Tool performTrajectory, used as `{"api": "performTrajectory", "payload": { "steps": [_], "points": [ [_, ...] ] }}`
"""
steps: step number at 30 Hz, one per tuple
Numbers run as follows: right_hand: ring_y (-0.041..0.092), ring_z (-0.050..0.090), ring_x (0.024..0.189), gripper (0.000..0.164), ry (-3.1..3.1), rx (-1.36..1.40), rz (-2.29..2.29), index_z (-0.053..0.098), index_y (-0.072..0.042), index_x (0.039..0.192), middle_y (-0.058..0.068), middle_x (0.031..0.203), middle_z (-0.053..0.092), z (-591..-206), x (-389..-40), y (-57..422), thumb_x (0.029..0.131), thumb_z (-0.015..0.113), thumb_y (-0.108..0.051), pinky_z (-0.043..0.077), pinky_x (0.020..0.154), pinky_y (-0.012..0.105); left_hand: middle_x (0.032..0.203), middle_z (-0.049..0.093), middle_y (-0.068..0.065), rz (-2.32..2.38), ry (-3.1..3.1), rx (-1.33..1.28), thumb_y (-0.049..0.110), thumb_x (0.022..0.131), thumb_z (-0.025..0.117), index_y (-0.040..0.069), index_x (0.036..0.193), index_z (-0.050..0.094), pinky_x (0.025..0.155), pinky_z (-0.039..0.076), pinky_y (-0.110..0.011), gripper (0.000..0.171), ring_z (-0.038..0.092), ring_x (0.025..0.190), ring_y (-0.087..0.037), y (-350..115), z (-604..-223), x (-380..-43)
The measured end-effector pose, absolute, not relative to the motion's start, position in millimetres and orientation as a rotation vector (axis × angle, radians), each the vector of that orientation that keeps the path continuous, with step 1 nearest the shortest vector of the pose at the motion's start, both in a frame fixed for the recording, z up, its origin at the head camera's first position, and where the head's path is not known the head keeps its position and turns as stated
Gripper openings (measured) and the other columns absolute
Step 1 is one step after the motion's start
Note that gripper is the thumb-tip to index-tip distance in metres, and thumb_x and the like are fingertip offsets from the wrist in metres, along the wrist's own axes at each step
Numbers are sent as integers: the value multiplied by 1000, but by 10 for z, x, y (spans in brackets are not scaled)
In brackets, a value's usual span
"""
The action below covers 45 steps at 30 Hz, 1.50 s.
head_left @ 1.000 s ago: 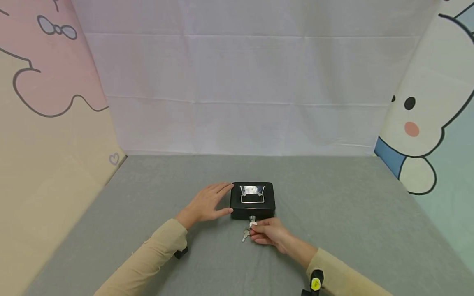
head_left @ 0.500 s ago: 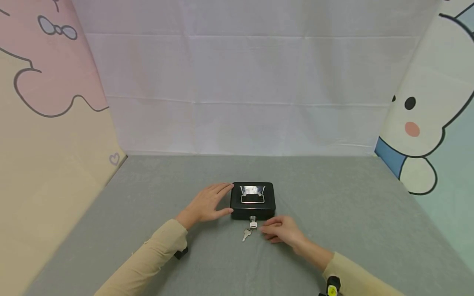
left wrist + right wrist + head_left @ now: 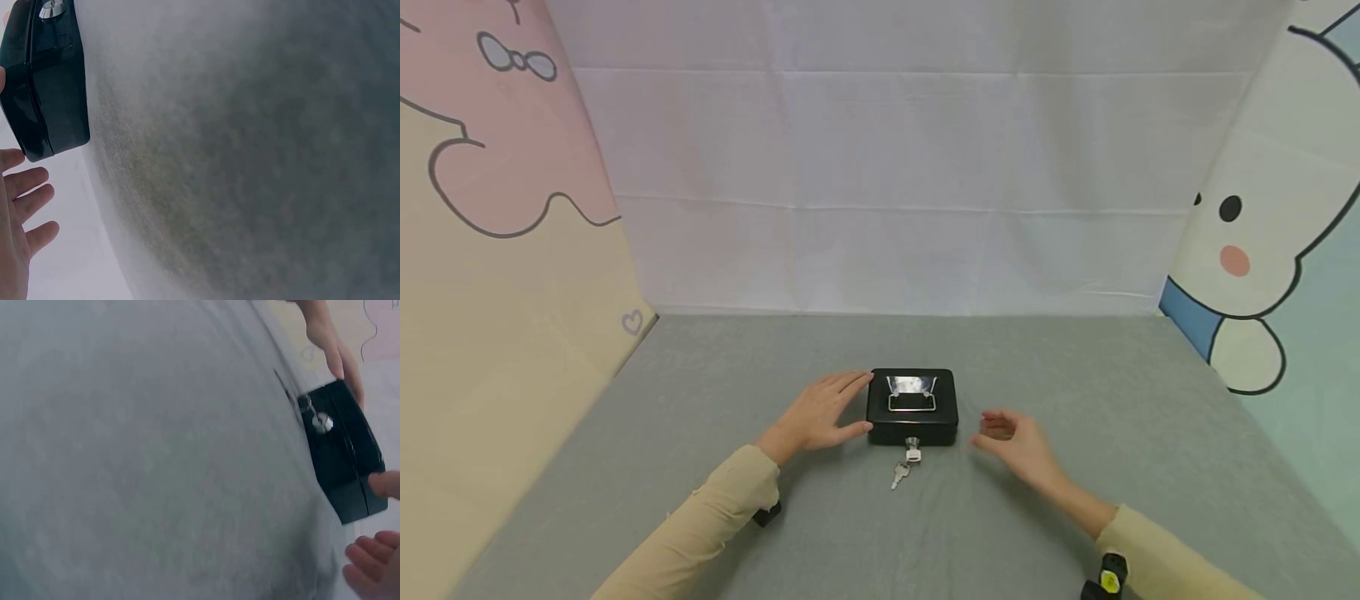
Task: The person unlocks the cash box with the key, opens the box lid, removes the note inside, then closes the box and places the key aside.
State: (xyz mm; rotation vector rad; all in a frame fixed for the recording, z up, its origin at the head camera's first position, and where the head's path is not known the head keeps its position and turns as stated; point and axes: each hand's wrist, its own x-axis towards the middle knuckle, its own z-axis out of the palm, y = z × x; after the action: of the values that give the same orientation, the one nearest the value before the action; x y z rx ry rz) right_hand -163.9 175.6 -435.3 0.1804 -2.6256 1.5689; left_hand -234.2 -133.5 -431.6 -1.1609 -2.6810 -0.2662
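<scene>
A small black cash box with its lid down stands on the table, a silver folding handle on top. One key sits in the front lock, and a second key hangs from it on a ring. Fingertips and thumb of my left hand rest at the box's left side, fingers spread and nearly straight. To the right of the box, my right hand holds nothing, its fingers loosely bent. The right wrist view shows the box with the thumb overlapping its near end.
Grey cloth covers the table. Behind it hangs a white creased sheet. Cartoon-printed panels stand at the left and right.
My right hand has let go of the key and moved to the right and slightly away, beside the box. The left hand and the box have stayed put.
</scene>
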Motion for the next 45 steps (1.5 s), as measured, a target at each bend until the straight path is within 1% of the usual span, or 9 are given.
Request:
{"api": "performTrajectory", "payload": {
  "steps": [2, 4, 9, 12, 16, 23, 33, 45],
  "points": [
    [34, 60, 96, 48, -2624, 263, 1513, 57, 12, 112, 24, 104, 62, -4366, -1683, 1796, 74, 74, -13, 49, 82, 41, 136, 43, -12, -266, -2695, -1153, 50, 85, 51, 7, 140, 34, 101, 34, -43, 72, 42, 123, -29, -1338, -4313, -2335],
    [36, 56, 105, 53, -2638, 332, 1449, 54, 10, 118, 24, 113, 59, -4379, -1719, 1822, 76, 74, -15, 45, 88, 45, 137, 43, -12, -272, -2711, -1145, 50, 85, 51, 6, 140, 34, 101, 33, -44, 72, 42, 123, -29, -1342, -4313, -2329],
    [37, 49, 114, 63, -2705, 458, 1304, 50, 3, 127, 20, 125, 52, -4425, -1803, 1828, 76, 74, -24, 41, 93, 49, 137, 42, -14, -313, -2733, -1132, 49, 85, 51, 5, 140, 33, 101, 34, -45, 72, 41, 124, -30, -1357, -4324, -2313],
    [35, 46, 118, 68, -2721, 521, 1258, 47, 2, 130, 19, 129, 49, -4450, -1851, 1802, 74, 75, -27, 39, 95, 49, 137, 42, -15, -320, -2749, -1119, 48, 86, 51, 5, 140, 33, 100, 34, -46, 72, 41, 124, -31, -1365, -4336, -2303],
    [33, 45, 120, 70, -2690, 594, 1222, 47, 3, 129, 19, 129, 49, -4463, -1887, 1754, 73, 76, -28, 38, 96, 47, 137, 41, -15, -316, -2780, -1092, 49, 86, 51, 5, 140, 32, 101, 34, -45, 73, 41, 124, -31, -1370, -4356, -2293],
    [31, 46, 119, 67, -2629, 660, 1244, 48, 3, 129, 17, 128, 50, -4484, -1908, 1691, 73, 76, -22, 39, 96, 46, 138, 41, -16, -352, -2831, -1078, 50, 86, 50, 2, 140, 32, 103, 31, -44, 75, 40, 125, -32, -1332, -4365, -2277],
    [32, 44, 119, 65, -2615, 647, 1288, 46, 4, 129, 20, 129, 47, -4500, -1899, 1651, 76, 74, -21, 39, 96, 45, 138, 40, -16, -320, -2849, -1069, 50, 88, 48, 1, 140, 31, 103, 32, -43, 74, 40, 125, -31, -1301, -4351, -2253],
    [30, 43, 121, 64, -2599, 593, 1370, 46, 0, 131, 17, 130, 46, -4518, -1883, 1641, 77, 73, -20, 36, 98, 45, 139, 40, -15, -320, -2849, -1098, 49, 90, 46, 0, 140, 31, 103, 32, -43, 72, 40, 125, -30, -1315, -4338, -2251]
  ]
}}
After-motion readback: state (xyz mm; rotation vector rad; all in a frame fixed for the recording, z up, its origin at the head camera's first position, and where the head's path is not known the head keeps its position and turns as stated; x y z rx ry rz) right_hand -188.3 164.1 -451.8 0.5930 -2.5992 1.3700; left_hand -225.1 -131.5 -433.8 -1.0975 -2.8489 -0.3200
